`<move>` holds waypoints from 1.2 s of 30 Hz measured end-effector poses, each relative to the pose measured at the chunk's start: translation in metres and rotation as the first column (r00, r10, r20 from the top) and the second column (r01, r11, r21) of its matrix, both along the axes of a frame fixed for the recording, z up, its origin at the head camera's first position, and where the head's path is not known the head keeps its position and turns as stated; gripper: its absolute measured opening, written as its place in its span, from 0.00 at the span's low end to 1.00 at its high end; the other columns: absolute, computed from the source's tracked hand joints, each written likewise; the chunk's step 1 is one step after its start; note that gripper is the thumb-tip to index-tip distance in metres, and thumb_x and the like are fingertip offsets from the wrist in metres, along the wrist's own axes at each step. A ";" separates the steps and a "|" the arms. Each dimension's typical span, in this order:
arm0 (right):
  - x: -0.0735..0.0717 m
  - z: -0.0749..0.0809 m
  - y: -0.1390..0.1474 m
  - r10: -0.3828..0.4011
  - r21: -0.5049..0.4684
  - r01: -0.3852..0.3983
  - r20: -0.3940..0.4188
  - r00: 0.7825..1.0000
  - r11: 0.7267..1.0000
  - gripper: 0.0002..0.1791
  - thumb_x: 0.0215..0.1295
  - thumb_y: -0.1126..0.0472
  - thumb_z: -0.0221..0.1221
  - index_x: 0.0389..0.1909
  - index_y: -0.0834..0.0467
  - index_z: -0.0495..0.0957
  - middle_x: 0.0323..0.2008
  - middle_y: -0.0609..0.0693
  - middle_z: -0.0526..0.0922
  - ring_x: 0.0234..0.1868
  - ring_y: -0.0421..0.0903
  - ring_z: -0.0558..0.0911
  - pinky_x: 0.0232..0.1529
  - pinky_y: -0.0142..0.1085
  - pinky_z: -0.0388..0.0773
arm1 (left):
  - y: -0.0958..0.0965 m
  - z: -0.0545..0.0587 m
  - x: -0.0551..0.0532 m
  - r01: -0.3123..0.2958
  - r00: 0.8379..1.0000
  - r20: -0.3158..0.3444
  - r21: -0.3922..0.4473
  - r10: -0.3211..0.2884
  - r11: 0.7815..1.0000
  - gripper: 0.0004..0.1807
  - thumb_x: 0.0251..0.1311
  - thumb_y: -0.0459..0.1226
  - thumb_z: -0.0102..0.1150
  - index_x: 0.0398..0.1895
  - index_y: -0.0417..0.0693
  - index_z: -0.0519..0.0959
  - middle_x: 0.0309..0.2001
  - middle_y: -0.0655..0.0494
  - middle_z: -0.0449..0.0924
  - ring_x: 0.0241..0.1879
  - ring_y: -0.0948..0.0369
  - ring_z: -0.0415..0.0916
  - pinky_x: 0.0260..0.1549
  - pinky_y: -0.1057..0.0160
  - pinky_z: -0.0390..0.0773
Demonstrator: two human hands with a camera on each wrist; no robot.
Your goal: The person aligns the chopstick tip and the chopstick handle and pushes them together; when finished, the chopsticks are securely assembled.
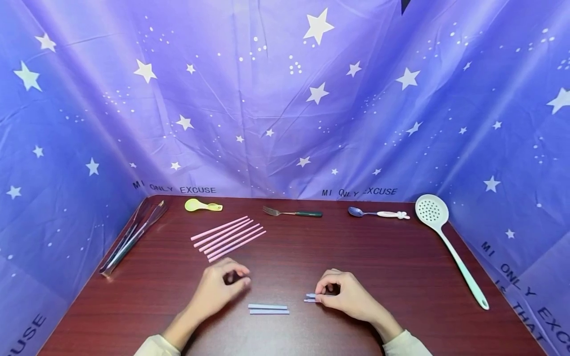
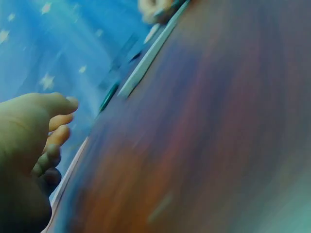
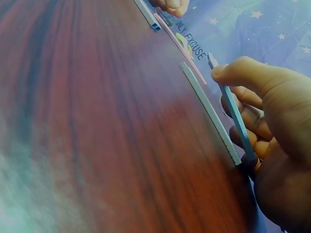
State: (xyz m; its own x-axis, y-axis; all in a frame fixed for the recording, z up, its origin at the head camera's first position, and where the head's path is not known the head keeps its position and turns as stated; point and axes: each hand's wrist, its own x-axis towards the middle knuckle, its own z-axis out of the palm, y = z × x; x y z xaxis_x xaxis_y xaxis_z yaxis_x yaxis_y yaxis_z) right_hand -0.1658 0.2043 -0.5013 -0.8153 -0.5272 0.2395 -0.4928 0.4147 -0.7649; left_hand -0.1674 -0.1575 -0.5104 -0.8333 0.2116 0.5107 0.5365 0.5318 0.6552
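My right hand [image 1: 349,296] pinches a slim light blue stick [image 3: 235,114] between thumb and fingers, low over the table. This stick has a narrower end, and the hand covers much of it in the head view. A matching stick [image 3: 211,116] lies on the table right beside those fingers. Two more light blue sticks [image 1: 268,312] lie side by side between the hands, and their near ends look hollow in the right wrist view. My left hand [image 1: 220,284] hovers to their upper left, fingers loosely bent, thumb apart, holding nothing.
Several pink sticks [image 1: 219,228] lie in a slanted row beyond the left hand. Along the back are a yellow scoop [image 1: 193,204], a fork [image 1: 289,213] and a spoon [image 1: 392,214]. Metal tongs [image 1: 132,241] lie left, a pale green skimmer [image 1: 458,259] right. Starry curtains [image 1: 276,99] surround the table.
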 end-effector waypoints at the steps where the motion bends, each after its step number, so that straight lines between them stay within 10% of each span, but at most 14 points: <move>1: 0.000 0.000 0.000 0.001 -0.003 -0.001 -0.001 1.000 1.000 0.08 0.61 0.57 0.73 0.32 0.40 0.84 0.31 0.37 0.81 0.34 0.41 0.76 0.36 0.31 0.75 | 0.005 0.000 0.004 0.047 0.999 0.027 -0.006 -0.047 0.999 0.12 0.49 0.35 0.79 0.36 0.56 0.88 0.31 0.69 0.81 0.29 0.69 0.73 0.30 0.74 0.72; 7: -0.001 -0.001 -0.001 0.006 -0.025 -0.006 -0.006 1.000 1.000 0.08 0.61 0.58 0.72 0.32 0.41 0.84 0.31 0.37 0.81 0.33 0.42 0.77 0.35 0.31 0.76 | 0.024 0.000 0.022 0.189 0.979 0.102 -0.156 -0.174 0.970 0.11 0.52 0.43 0.78 0.40 0.62 0.90 0.38 0.73 0.82 0.40 0.71 0.74 0.41 0.66 0.74; 36: 0.000 -0.001 0.000 0.027 -0.053 -0.029 -0.037 0.999 0.998 0.09 0.61 0.62 0.72 0.33 0.43 0.84 0.31 0.38 0.80 0.32 0.42 0.77 0.33 0.31 0.76 | 0.037 -0.002 0.030 0.143 0.988 0.089 -0.189 -0.128 0.972 0.08 0.48 0.41 0.79 0.28 0.66 0.87 0.28 0.79 0.77 0.33 0.77 0.69 0.36 0.70 0.61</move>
